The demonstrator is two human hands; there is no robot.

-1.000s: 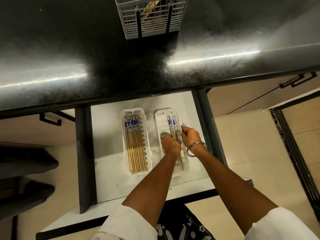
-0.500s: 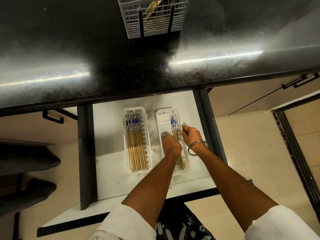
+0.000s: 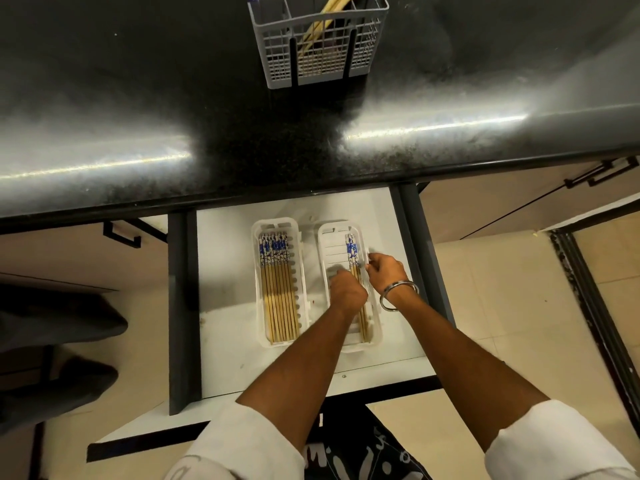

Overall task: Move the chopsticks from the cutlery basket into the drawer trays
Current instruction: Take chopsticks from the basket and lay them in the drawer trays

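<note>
An open white drawer point(image 3: 228, 258) holds two white trays. The left tray point(image 3: 301, 268) is filled with several wooden chopsticks point(image 3: 277, 292) with blue-and-white tops. The right tray point(image 3: 329, 244) holds a few chopsticks point(image 3: 351, 249) along its right side. My left hand point(image 3: 348, 294) rests curled inside the right tray on the chopstick shafts. My right hand point(image 3: 386, 271) pinches at the tray's right rim beside them; what its fingers hold is hidden. A grey cutlery basket point(image 3: 277, 53) on the black counter holds more chopsticks point(image 3: 325, 22).
The black granite counter point(image 3: 138, 98) overhangs the drawer's back. Dark drawer rails point(image 3: 181, 306) run along both sides. A cabinet handle point(image 3: 121, 233) is at left, another point(image 3: 595, 171) at right. Tiled floor point(image 3: 502, 306) lies to the right. Dark shapes sit on the floor at left.
Both hands stay at the right tray with only small finger shifts. The camera tilted up, so the basket shows more fully.
</note>
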